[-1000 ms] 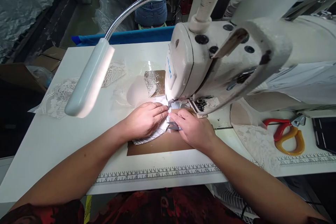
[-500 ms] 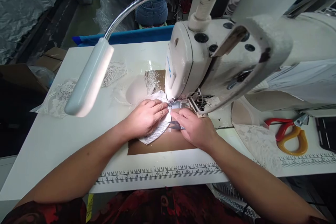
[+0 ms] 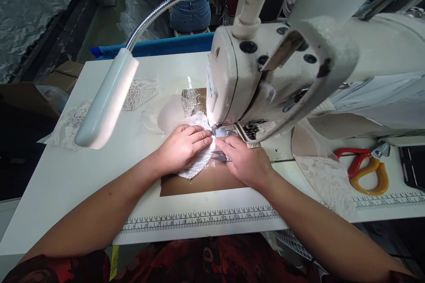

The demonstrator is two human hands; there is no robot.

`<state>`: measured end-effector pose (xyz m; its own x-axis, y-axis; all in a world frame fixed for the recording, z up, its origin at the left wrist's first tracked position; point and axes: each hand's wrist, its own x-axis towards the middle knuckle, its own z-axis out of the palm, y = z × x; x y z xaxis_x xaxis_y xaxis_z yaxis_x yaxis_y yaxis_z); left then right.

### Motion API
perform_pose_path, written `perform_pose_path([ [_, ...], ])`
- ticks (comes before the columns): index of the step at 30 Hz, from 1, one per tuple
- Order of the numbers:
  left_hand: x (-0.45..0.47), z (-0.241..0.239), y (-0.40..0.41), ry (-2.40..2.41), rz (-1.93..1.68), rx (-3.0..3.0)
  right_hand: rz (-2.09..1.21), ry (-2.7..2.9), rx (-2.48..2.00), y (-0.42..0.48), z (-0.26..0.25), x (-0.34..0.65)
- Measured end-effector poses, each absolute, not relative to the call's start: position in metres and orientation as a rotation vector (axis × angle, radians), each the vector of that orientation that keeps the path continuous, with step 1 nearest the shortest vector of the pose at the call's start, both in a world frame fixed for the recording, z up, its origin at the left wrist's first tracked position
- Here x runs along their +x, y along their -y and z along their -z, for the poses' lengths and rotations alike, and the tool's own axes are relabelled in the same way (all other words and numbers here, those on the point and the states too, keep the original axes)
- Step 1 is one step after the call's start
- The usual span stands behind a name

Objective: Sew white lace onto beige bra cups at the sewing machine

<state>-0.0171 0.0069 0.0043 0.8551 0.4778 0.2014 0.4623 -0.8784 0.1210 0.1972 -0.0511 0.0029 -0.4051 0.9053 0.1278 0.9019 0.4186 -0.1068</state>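
Note:
My left hand lies flat, fingers stretched out, pressing a white lace piece onto the sewing machine bed. Its fingertips point at the presser foot of the white sewing machine. My right hand rests just right of the lace with its fingers curled round small metal thread snips, whose tips stick out toward the lace. The lace runs under the foot and out behind it toward a pale foam cup.
A gooseneck lamp hangs over the table's left half. More lace pieces lie at the left and lace at the right. Red and yellow scissors sit at the right. A printed ruler runs along the front edge. Another person stands behind the table.
The lace has fed away from me under the presser foot, so less of it shows below my left hand. Both hands have crept slightly forward with it.

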Motion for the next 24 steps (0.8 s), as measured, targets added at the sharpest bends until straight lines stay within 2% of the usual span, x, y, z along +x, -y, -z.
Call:
perform_pose_path([
  [24,-0.0184,-0.0036,-0.0055,-0.999,-0.478,2.864,-0.221,2.417,-1.638,0.0490,-0.0107,0.1965],
])
